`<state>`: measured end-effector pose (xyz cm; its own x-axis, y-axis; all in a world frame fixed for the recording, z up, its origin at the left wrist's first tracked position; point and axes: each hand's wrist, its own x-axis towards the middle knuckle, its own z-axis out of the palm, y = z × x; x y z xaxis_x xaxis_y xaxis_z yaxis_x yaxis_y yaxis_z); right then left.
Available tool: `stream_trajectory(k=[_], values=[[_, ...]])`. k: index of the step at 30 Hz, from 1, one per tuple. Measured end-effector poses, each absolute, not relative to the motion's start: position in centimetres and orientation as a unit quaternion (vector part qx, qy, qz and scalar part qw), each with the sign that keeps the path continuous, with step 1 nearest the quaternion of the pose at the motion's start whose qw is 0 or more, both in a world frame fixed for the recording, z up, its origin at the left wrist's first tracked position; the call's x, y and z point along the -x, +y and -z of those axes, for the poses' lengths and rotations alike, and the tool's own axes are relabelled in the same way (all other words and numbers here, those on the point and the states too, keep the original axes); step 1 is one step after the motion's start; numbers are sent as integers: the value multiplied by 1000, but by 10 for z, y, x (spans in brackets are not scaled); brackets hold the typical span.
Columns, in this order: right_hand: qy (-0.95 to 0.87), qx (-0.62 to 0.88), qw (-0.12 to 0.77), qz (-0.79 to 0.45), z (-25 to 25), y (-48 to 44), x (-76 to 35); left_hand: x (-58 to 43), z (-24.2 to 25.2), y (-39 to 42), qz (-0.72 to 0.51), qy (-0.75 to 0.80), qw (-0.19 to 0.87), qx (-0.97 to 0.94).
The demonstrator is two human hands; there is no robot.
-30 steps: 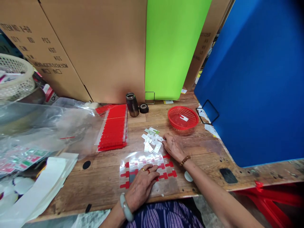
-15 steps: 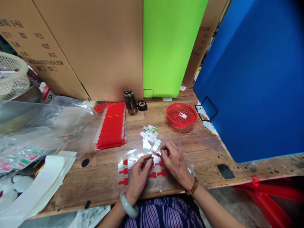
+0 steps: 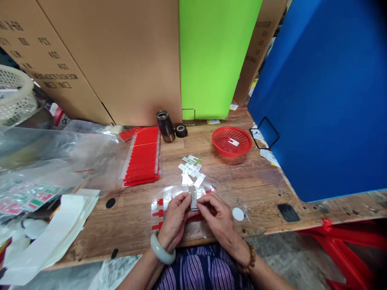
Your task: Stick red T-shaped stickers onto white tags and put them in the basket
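Near the table's front edge, my left hand (image 3: 175, 215) is closed on a small pale rectangular card (image 3: 194, 201). Opposite it, the closed fingers of my right hand (image 3: 217, 213) pinch the card's right side. Beneath both hands lies a clear sheet (image 3: 169, 192) bearing red tab-shaped stickers (image 3: 157, 213), partly hidden by them. Just beyond the hands is a loose pile of small white and greenish cards (image 3: 191, 169). Whether a red sticker is on the held card, I cannot tell.
A red basket (image 3: 218, 150) with one red-marked card stands back right. A dark flask (image 3: 166, 127) and its lid (image 3: 181, 131) stand behind the pile. Left are stacked red sticker sheets (image 3: 143, 155) and plastic bags (image 3: 75, 161). A blue panel (image 3: 317, 112) rises at right.
My hands have come together and now hold a small card between them. The right hand has moved left and down from the sheet's far edge. A white disc now shows right of it.
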<state>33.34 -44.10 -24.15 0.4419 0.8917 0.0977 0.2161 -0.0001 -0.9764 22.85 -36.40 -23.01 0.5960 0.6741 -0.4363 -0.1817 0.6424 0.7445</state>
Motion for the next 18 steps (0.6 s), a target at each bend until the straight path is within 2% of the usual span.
stream_trajectory(k=[3,7,14,18], values=[[-297,579,605,-459,245,-439,-348,-226,231,-364,-202,379,829,-359],[-258,454,603,-603,250,-440,-362,-224,227,-367,-166,370,820,-404],[-265,410,616,-618,255,-452,-359,-218,224,-367,-69,335,870,-355],[-277,423,631,-589,259,-461,-354,-218,226,-369,-61,330,886,-320]])
